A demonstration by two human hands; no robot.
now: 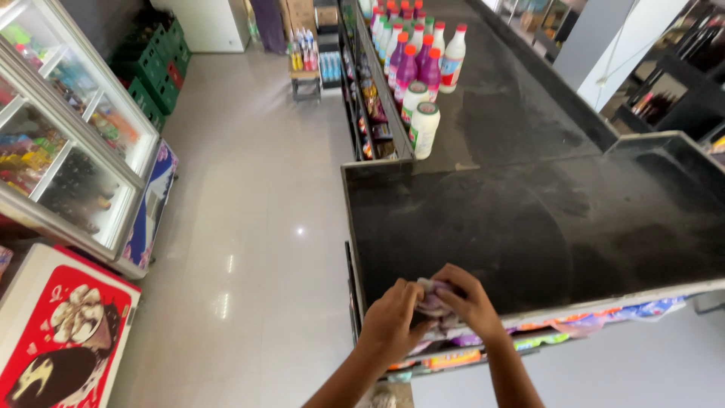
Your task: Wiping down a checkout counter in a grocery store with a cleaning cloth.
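In the head view, a small crumpled cloth (436, 299), pale with purple tints, is held at the near edge of a dark, dusty shelf top (529, 227). The left hand (393, 317) is closed on the cloth's left side, its fingers curled around the fabric. The right hand (470, 301) is clamped on the cloth from above and from the right, so that most of the cloth is covered; only a small part is seen between the two hands. Whether the cloth touches the shelf top cannot be told.

Further back on the same surface, a cluster of bottles (415, 57) is seen: purple ones with orange caps, white ones with red caps, and two white jars (424, 128) with pale lids standing nearest, well apart from the hands. Below the shelf top's front edge, colourful packets (544, 332) are seen on a lower shelf. To the left, a pale tiled floor (249, 227) is seen, with glass-fronted coolers (68, 143) and a red freezer chest (60, 332) beside it.
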